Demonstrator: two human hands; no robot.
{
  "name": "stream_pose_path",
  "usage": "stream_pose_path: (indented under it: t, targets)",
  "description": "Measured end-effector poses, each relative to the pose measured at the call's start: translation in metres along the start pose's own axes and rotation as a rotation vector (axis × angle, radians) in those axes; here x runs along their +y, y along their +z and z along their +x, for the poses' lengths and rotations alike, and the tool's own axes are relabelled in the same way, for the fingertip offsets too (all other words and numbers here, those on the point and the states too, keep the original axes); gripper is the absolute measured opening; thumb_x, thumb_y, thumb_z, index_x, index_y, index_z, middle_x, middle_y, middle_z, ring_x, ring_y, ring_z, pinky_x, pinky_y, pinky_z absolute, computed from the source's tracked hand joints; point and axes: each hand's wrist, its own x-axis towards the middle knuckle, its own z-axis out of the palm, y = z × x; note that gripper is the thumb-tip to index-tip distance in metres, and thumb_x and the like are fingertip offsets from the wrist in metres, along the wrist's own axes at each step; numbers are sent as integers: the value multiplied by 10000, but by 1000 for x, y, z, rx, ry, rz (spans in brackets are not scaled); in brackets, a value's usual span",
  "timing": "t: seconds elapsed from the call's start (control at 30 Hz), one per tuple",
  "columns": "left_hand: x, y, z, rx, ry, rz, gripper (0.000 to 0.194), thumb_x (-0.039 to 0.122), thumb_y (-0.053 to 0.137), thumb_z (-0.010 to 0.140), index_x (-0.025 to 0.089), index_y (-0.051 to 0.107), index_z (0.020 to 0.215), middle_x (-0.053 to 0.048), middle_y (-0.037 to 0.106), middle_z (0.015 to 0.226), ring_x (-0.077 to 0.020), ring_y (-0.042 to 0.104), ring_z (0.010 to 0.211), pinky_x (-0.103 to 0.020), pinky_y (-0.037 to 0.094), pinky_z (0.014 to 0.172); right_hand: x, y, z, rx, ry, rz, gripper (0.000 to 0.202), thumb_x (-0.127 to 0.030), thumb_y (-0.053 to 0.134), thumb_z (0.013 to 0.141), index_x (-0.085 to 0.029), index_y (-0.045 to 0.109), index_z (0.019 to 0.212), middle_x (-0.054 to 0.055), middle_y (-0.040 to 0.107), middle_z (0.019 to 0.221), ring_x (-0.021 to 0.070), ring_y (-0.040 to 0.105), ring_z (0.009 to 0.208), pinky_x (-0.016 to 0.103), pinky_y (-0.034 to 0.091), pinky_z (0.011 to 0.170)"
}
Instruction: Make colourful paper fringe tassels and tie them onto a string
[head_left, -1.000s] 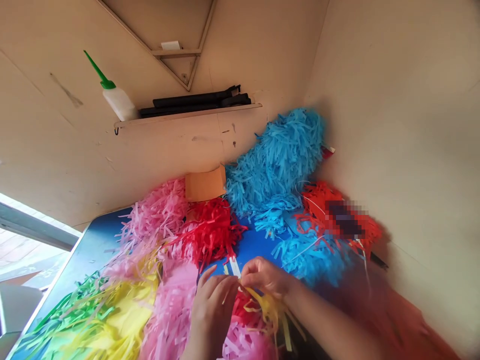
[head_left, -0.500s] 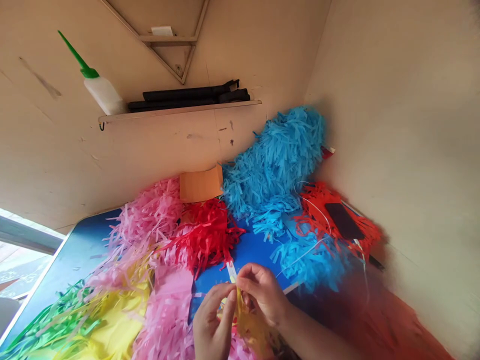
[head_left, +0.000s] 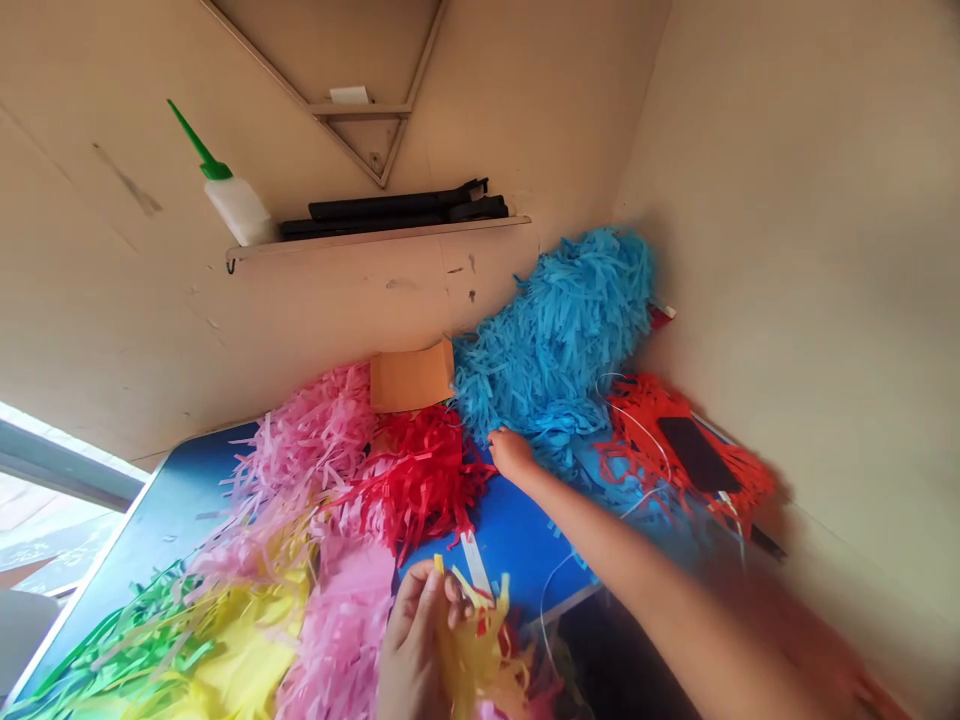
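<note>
Fringed yellow paper [head_left: 469, 650] is pinched between the thumb and fingers of my left hand [head_left: 421, 615] near the table's front edge. My right hand [head_left: 512, 455] reaches out to the near edge of the big blue fringed paper pile [head_left: 570, 330]. Its fingers are bent together at the tips, and whatever they touch is too small to make out. Red fringed paper [head_left: 420, 475] lies left of my right hand. A white strip [head_left: 475, 562] rests on the blue table [head_left: 517, 540] just beyond my left hand.
Pink [head_left: 315, 430], yellow [head_left: 247, 640] and green [head_left: 142, 630] fringed paper covers the left. A brown cardboard piece [head_left: 412, 377] stands behind. A dark phone [head_left: 697, 453] with a cable lies on orange fringe [head_left: 645, 400]. The wall shelf [head_left: 390, 235] holds a glue bottle [head_left: 240, 208].
My right hand has left the yellow paper and moved forward to the blue pile. My left hand still holds the yellow fringe. The view has shifted slightly.
</note>
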Motion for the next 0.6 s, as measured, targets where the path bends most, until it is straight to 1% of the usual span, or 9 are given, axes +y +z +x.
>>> stream_pose_path:
  t: [0.07, 0.13, 0.2, 0.27, 0.33, 0.37, 0.47, 0.53, 0.6]
  targets:
    - [0, 4, -2, 16, 12, -55, 451, 621, 750, 700, 208, 570, 715, 52, 541, 615, -87, 480, 529, -191, 424, 519, -4, 1, 0, -15, 13, -54, 169, -256, 616, 950, -126, 658, 1051, 75, 673, 1112, 215, 645, 1028, 444, 519, 930]
    - [-1, 4, -2, 35, 11, -102, 448, 596, 783, 678, 204, 571, 726, 59, 523, 613, -67, 429, 506, -170, 379, 488, -11, -4, -8, -7, -3, -55, 147, -179, 585, 948, -114, 671, 1048, 113, 675, 1119, 232, 647, 1040, 429, 514, 925]
    - [-3, 3, -1, 58, 6, -113, 435, 576, 796, 677, 200, 596, 768, 58, 534, 624, -56, 415, 502, -154, 350, 473, -19, -13, -27, 12, -58, -5, 189, -98, 542, 931, -112, 693, 1045, 148, 673, 1144, 239, 641, 1072, 393, 495, 943]
    - [-4, 0, 0, 73, 8, -70, 444, 577, 803, 669, 194, 635, 816, 48, 568, 639, -55, 433, 512, -146, 353, 476, -27, -20, -58, 17, -144, 77, 215, -98, 534, 924, -152, 711, 1034, 117, 687, 1141, 200, 648, 1058, 316, 493, 935]
    - [-3, -2, 2, 77, 37, 16, 466, 592, 809, 647, 181, 673, 819, 35, 589, 622, -64, 457, 518, -150, 369, 479, -34, -21, -97, -31, -224, 278, 159, -167, 576, 913, -197, 713, 988, 45, 718, 1042, 147, 676, 936, 245, 522, 841]
    - [-2, -2, 2, 79, 66, 66, 470, 597, 809, 637, 176, 691, 808, 28, 598, 611, -71, 466, 513, -157, 376, 474, -36, -18, -117, -80, -239, 528, 123, -195, 605, 894, -188, 711, 954, 37, 727, 965, 147, 684, 859, 245, 534, 785]
    - [1, -1, 3, 62, 210, 260, 438, 594, 792, 646, 175, 734, 758, -12, 657, 629, -118, 540, 535, -196, 431, 486, -39, -5, -165, -147, -140, 1118, 171, -321, 734, 797, -187, 706, 900, 20, 723, 836, 160, 675, 776, 274, 537, 740]
    - [1, 0, 2, 39, 327, 393, 394, 577, 759, 692, 186, 748, 741, -41, 704, 680, -157, 602, 582, -228, 483, 526, -38, 3, -180, -127, -56, 1270, 257, -364, 808, 718, -193, 704, 879, 11, 711, 808, 156, 658, 759, 278, 531, 740]
    - [0, -1, 2, 4, 421, 499, 353, 548, 712, 760, 198, 757, 753, -51, 722, 702, -178, 634, 608, -248, 516, 558, -35, 8, -186, -103, -17, 1314, 283, -374, 837, 682, -192, 699, 849, 7, 699, 790, 149, 642, 740, 276, 529, 734]
